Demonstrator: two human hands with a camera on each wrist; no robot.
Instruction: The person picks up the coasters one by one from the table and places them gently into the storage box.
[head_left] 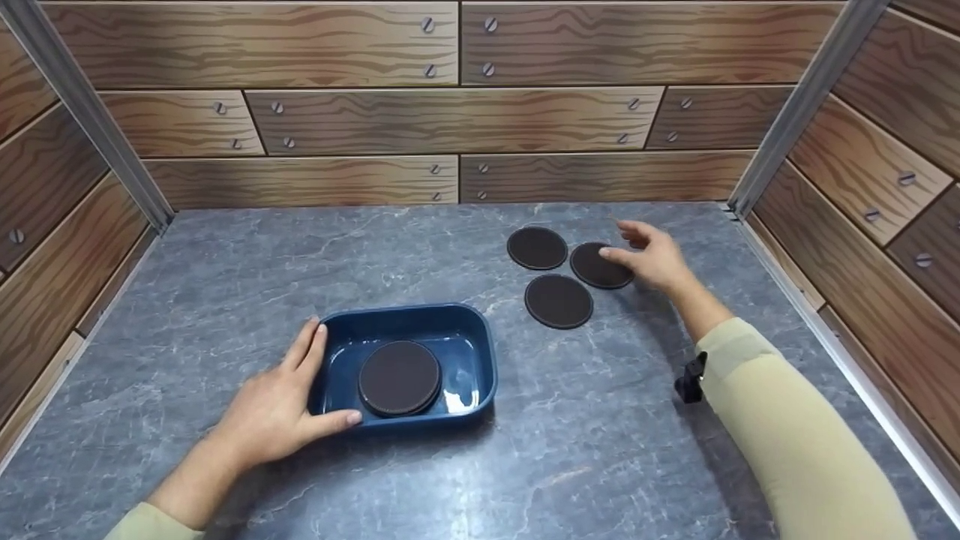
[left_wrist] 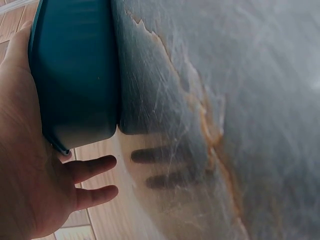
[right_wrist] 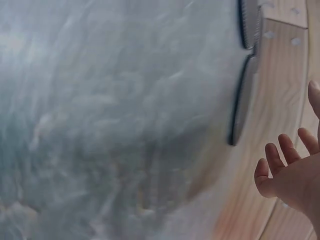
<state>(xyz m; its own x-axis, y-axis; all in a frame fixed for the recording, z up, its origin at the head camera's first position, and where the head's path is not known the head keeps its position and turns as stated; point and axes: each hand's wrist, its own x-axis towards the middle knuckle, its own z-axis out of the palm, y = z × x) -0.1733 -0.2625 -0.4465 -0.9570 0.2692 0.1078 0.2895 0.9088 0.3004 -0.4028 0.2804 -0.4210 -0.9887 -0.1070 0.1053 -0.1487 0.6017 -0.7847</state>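
A blue rectangular tray [head_left: 491,352] stands on the grey marbled table, with round black coasters [head_left: 399,377] stacked inside. My left hand [head_left: 274,409] holds the tray's left end, thumb over the near rim and fingers along the left side. In the left wrist view, two fingers of the left hand [left_wrist: 35,145] stick out free below the tray wall [left_wrist: 77,75]. On the right, my right hand [head_left: 651,257] hovers by a flat coaster [head_left: 592,266], its fingers parted and holding nothing. The right wrist view has the right hand [right_wrist: 292,175] raised, with coaster edges [right_wrist: 242,102] beside it.
Two other coasters lie flat near the right hand, one farther back [head_left: 537,248] and one nearer [head_left: 559,301]. Wood-print walls [head_left: 450,120] with grey metal corner posts [head_left: 810,97] enclose the table [head_left: 225,277] at the back and sides.
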